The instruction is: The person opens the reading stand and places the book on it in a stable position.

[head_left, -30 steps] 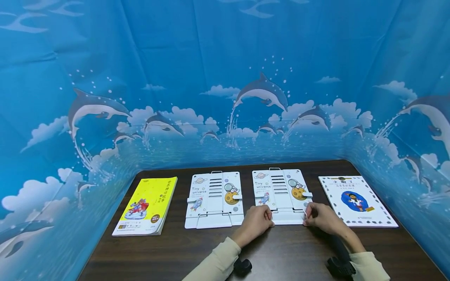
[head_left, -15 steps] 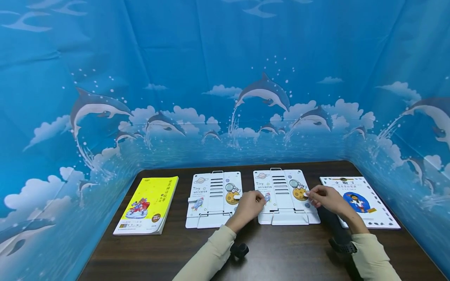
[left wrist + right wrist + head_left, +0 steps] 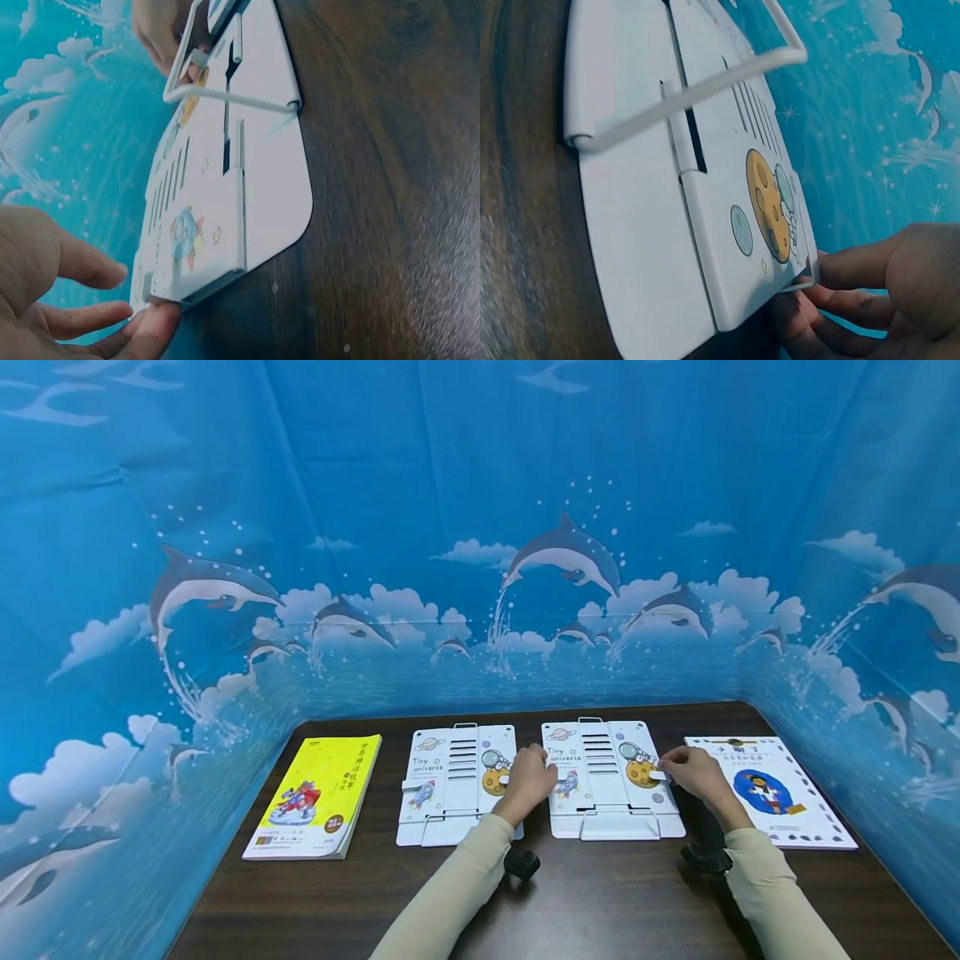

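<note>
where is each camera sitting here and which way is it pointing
Head: worn on the head, looking forward and down over the dark wooden table; shows both cream-sleeved arms, left hand and right hand at the sides of the right white plastic book stand.
Left wrist: low by the left hand, looking along that stand; fingertips touch its edge.
Right wrist: low by the right hand, facing the stand's other side; fingers at its edge.
Shared: all three see that stand; the left wrist also catches the other hand.
</note>
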Tool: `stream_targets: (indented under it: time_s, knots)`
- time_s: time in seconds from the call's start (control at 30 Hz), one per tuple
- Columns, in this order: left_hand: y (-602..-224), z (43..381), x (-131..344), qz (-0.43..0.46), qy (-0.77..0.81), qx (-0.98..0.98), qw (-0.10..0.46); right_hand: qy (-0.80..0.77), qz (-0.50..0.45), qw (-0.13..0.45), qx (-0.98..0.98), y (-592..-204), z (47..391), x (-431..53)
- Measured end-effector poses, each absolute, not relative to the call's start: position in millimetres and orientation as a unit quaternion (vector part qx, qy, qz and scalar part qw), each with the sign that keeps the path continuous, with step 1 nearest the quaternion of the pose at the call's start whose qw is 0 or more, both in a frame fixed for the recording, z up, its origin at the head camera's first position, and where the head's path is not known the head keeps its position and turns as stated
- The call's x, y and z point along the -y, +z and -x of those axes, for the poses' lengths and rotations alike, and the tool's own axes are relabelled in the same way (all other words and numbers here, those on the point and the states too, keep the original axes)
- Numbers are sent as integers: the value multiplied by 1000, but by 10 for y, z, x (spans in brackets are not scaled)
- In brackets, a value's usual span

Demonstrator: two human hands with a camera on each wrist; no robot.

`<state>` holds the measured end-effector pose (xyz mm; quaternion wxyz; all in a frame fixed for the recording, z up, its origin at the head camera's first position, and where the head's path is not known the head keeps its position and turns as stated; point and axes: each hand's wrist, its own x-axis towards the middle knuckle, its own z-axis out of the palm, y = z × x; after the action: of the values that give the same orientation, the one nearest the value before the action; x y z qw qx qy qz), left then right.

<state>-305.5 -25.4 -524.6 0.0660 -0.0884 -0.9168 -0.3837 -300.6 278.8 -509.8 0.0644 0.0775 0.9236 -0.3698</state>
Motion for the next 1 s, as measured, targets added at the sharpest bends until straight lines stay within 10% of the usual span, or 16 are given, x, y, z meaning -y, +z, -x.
stream_targets:
  time_s: [1.0]
  knots:
    - [-4954,3054,248,-29,-563,826,9,-460,-135,41,-877,-5022,2995,-2779]
